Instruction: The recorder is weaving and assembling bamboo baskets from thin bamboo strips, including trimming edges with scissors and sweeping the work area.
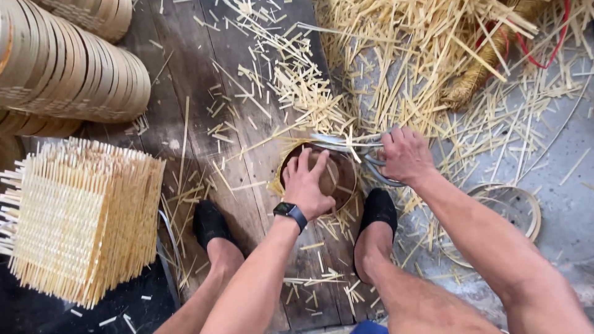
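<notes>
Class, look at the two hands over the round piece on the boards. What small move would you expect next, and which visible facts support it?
Probably one more snip, then a slight turn of the round piece. The left hand presses flat on the round woven piece, steadying it, while the right hand grips large scissors at its far rim. Slat ends still jut past the rim on the left side, untrimmed.

Even daylight, soft shadows, sharp in the middle

Light falls bright and flat from above, strongest on the pale concrete floor [557, 210] at the right, where the straw-coloured bamboo offcuts [396, 55] nearly wash out. The dark wooden boards [185, 80] take a dull sheen. Shadows are short and soft under the left hand [307, 182] and the right hand [405, 154]. The lower left corner sinks into black. The wide lens bends the stacked bamboo rings [74, 68] at the edge; the near forearms are slightly soft.
</notes>
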